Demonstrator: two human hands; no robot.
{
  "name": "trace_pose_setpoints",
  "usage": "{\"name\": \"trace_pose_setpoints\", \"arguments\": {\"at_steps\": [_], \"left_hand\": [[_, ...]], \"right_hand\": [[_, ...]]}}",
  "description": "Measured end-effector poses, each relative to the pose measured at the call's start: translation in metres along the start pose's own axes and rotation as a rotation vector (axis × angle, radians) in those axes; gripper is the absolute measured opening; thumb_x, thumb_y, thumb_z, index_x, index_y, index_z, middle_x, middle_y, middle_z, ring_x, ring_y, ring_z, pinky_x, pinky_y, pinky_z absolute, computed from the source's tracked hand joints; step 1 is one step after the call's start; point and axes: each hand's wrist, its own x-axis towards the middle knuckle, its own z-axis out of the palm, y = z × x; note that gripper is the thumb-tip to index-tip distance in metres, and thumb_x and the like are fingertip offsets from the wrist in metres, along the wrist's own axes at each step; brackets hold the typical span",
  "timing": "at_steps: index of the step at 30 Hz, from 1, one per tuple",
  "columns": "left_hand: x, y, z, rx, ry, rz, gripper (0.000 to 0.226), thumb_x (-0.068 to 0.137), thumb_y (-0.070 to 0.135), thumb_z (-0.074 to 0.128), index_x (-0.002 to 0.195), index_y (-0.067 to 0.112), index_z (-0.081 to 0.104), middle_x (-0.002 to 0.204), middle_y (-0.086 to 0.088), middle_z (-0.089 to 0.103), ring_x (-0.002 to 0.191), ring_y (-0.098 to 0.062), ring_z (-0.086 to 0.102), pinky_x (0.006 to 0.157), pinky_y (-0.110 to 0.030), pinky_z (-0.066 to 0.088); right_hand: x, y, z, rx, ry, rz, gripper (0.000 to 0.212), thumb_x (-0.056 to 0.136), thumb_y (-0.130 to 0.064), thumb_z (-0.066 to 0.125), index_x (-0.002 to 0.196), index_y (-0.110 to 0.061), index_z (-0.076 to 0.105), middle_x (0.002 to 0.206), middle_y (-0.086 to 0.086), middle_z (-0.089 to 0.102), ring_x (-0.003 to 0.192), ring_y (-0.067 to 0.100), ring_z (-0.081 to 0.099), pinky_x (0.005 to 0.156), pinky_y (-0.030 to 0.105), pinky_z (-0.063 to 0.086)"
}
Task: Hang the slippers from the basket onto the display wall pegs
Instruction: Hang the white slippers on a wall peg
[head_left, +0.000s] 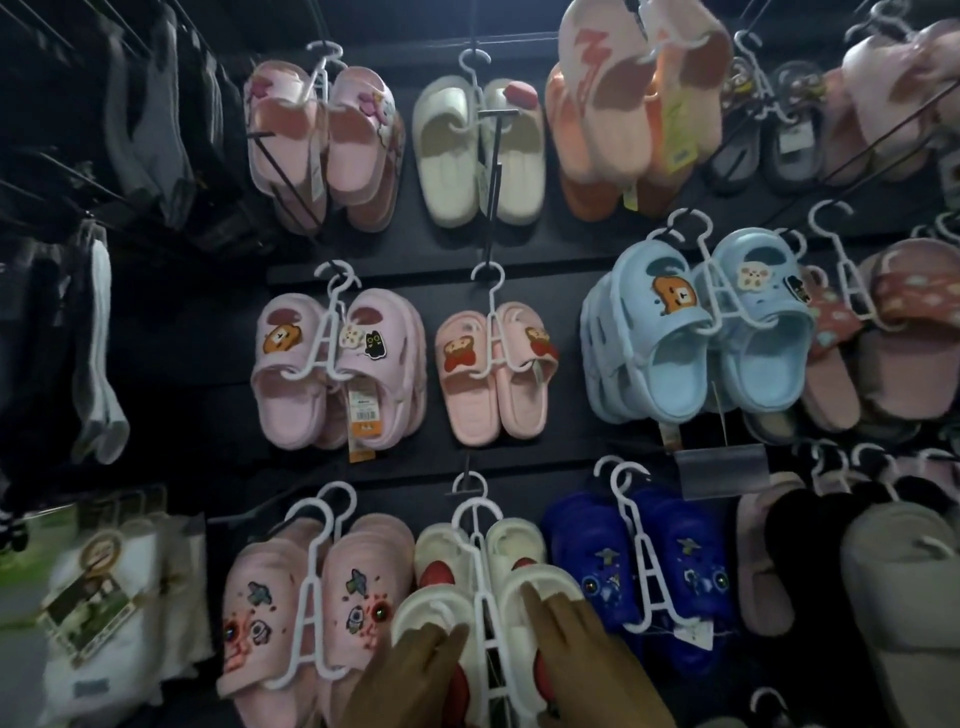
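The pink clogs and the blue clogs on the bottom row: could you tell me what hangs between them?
White slippers on white hangers, touched by the left hand and right hand, in the head view.

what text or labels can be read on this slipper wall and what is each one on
Nothing here is legible.
Orange tag on the pink clogs, middle row: print and barcode, too blurred.
Yellow tag on the peach slippers, top row: too blurred.
Label on the white packet, lower left: too blurred.
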Motion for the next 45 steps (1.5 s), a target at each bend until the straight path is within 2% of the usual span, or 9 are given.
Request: {"name": "trace_pose_setpoints", "arguments": {"at_steps": [8,12,17,19,23,26,29,33,45], "left_hand": [[0.018,-0.004,0.031,0.131,-0.095,-0.149,0.042,0.067,0.024,0.039,0.108,0.023,0.05,0.081,-0.003,0.072,0.063,-0.022,0.071,0.055,-0.041,0.06],[0.028,-0.003,0.04,0.102,-0.198,-0.199,0.047,0.06,0.028,0.038,0.103,0.02,0.055,0.083,-0.009,0.073,0.056,-0.019,0.069,0.043,-0.022,0.053],[0.034,-0.014,0.058,0.083,-0.205,-0.231,0.095,0.011,0.036,0.08,0.103,0.018,0.062,0.076,-0.003,0.069,0.058,-0.021,0.067,0.046,-0.023,0.053],[0.037,-0.021,0.071,0.071,-0.168,-0.257,0.104,0.011,0.032,0.08,0.109,0.017,0.05,0.08,-0.006,0.068,0.062,-0.025,0.068,0.048,-0.027,0.055],[0.043,-0.026,0.079,0.069,-0.159,-0.227,0.097,0.018,0.026,0.078,0.11,0.016,0.048,0.086,-0.007,0.066,0.069,-0.029,0.066,0.057,-0.034,0.059],[0.047,-0.025,0.084,0.083,-0.137,-0.203,0.089,0.028,0.032,0.08,0.11,0.017,0.049,0.09,-0.005,0.066,0.073,-0.026,0.067,0.063,-0.037,0.06],[0.047,-0.02,0.09,0.097,-0.159,-0.261,0.079,0.041,0.039,0.082,0.111,0.019,0.054,0.096,-0.002,0.065,0.084,-0.024,0.067,0.076,-0.043,0.059],[0.044,-0.015,0.092,0.057,-0.174,-0.34,0.064,0.076,0.038,0.069,0.134,0.018,0.05,0.127,-0.002,0.057,0.113,-0.022,0.056,0.093,-0.039,0.049],[0.022,-0.006,0.047,0.063,-0.104,-0.183,0.089,0.056,0.032,0.088,0.131,0.002,0.052,0.122,-0.023,0.056,0.108,-0.038,0.059,0.085,-0.044,0.054]], "right_hand": [[0.028,-0.004,0.03,-0.029,0.079,0.14,0.087,0.09,-0.022,0.062,0.155,-0.011,0.005,0.149,0.002,0.026,0.134,0.026,0.035,0.09,0.043,0.048],[0.05,0.005,0.066,-0.004,0.206,0.179,0.112,0.015,-0.03,0.094,0.119,-0.011,0.059,0.083,0.0,0.065,0.061,0.016,0.064,0.034,0.025,0.045],[0.077,0.019,0.094,0.122,0.308,0.219,0.118,0.049,-0.044,0.085,0.147,-0.032,0.021,0.099,-0.01,0.066,0.081,0.008,0.066,0.06,0.021,0.055],[0.076,0.013,0.089,0.096,0.26,0.153,0.121,0.039,-0.039,0.089,0.143,-0.015,0.033,0.099,-0.005,0.067,0.082,0.013,0.067,0.063,0.023,0.056],[0.083,0.019,0.079,0.071,0.251,0.108,0.096,0.087,-0.027,0.061,0.152,-0.013,-0.008,0.142,0.006,0.041,0.127,0.026,0.044,0.105,0.035,0.04],[0.094,0.028,0.082,0.047,0.282,0.162,0.112,0.07,-0.05,0.072,0.152,-0.011,0.007,0.132,0.007,0.053,0.115,0.023,0.056,0.096,0.035,0.05],[0.098,0.029,0.092,0.088,0.187,0.135,0.083,0.096,-0.029,0.048,0.154,-0.014,-0.009,0.155,0.007,0.018,0.139,0.027,0.025,0.116,0.039,0.024],[0.104,0.026,0.105,0.078,0.256,0.173,0.081,0.094,-0.023,0.055,0.155,-0.011,0.002,0.149,0.013,0.033,0.132,0.031,0.037,0.11,0.043,0.035],[0.065,0.025,0.092,0.168,0.258,0.112,0.088,0.092,-0.043,0.054,0.155,-0.022,-0.004,0.158,0.004,0.001,0.139,0.025,0.028,0.109,0.034,0.037]]}}
